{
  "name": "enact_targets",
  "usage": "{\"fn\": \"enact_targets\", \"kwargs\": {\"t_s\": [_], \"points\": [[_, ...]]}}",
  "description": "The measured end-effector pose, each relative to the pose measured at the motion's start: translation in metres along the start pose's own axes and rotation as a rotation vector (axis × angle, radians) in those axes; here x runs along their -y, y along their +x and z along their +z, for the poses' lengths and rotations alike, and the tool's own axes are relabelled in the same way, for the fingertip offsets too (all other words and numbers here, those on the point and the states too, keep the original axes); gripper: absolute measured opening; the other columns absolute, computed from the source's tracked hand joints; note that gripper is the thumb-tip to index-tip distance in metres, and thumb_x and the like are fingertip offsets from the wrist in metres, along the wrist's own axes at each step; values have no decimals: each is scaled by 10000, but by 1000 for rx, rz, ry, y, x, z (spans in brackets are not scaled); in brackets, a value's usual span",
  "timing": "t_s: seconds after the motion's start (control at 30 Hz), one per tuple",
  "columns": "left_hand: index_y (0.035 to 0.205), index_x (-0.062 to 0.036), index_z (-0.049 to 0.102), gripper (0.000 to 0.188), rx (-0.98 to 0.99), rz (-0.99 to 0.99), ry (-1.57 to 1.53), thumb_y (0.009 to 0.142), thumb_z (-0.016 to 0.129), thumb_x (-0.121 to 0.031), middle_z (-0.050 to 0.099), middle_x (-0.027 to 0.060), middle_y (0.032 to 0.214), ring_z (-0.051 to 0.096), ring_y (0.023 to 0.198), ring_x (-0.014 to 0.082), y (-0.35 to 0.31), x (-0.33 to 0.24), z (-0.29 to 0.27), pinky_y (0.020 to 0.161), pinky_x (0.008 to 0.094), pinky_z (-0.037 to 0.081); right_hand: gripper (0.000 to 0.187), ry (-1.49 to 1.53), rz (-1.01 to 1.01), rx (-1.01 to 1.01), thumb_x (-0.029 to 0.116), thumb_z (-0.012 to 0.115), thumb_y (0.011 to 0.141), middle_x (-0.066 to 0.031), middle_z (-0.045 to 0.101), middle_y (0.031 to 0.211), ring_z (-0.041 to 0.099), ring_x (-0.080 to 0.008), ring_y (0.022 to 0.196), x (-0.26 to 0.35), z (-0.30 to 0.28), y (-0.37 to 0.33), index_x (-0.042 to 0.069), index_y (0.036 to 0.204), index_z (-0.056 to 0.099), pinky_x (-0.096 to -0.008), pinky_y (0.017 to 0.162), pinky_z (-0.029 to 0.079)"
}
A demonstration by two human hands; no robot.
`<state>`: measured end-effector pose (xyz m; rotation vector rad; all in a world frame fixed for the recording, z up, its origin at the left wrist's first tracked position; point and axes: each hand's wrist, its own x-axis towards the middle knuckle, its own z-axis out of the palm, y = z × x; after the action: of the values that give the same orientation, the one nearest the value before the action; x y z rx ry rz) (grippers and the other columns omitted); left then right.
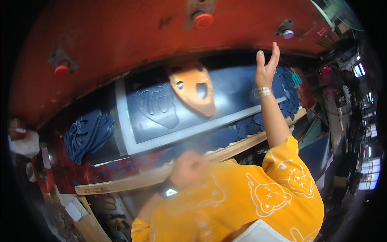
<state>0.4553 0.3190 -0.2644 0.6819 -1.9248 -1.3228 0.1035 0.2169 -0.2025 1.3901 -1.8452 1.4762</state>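
My right hand [267, 68] is raised over the right end of a dark blue sheet [234, 90], fingers spread and holding nothing. It is nearest to a pale purple push button [288, 34] on the red machine [121, 30], without touching it. My left hand [189, 166], smeared by motion, is close to my body at the wooden front rail [133, 183]; its fingers cannot be made out. An orange cutting die [192, 90] with openings through it lies on the sheet. Left of it, cut outlines [155, 107] show in the sheet.
Dark blue cut pieces [88, 133] are piled at the left. Blue scraps [246, 128] lie along the front and right of the white-edged board [169, 138]. Green-handled scissors [296, 79] rest at the far right. Red buttons [202, 21] stick out from the machine.
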Motion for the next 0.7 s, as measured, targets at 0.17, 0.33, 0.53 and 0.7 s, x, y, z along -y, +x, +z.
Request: {"fn": "enact_targets", "kwargs": {"t_s": [0.17,0.33,0.53,0.7], "points": [[669,-16,569,152,-79,220,366,708,714,-32,582,119,687,568,662,292,32,25,-8,609,348,454,714,25,53,-490,390,555,898,-286,249,1461,223,-402,1370,-40,14,108,-7,1425,281,-480,1122,182],[672,-22,560,140,-173,196,428,722,689,-43,566,132,694,549,675,335,62,34,-21,612,390,448,764,39,110,-424,381,566,901,-330,223,1434,218,-446,1345,-64,26,125,-55,1428,226,-493,1121,180],[671,-43,573,169,-357,130,570,770,693,-108,560,112,694,550,700,325,100,47,-34,618,402,438,678,41,43,-41,266,591,905,-235,306,1448,302,-363,1339,-27,-12,14,-37,1418,268,-423,1119,215],[670,-48,580,192,-348,71,655,769,709,-149,544,103,689,550,698,310,102,50,-35,615,402,435,335,78,-266,1120,219,665,761,-141,564,1109,507,-324,1036,23,-21,-92,86,1065,620,-410,913,402]]}}
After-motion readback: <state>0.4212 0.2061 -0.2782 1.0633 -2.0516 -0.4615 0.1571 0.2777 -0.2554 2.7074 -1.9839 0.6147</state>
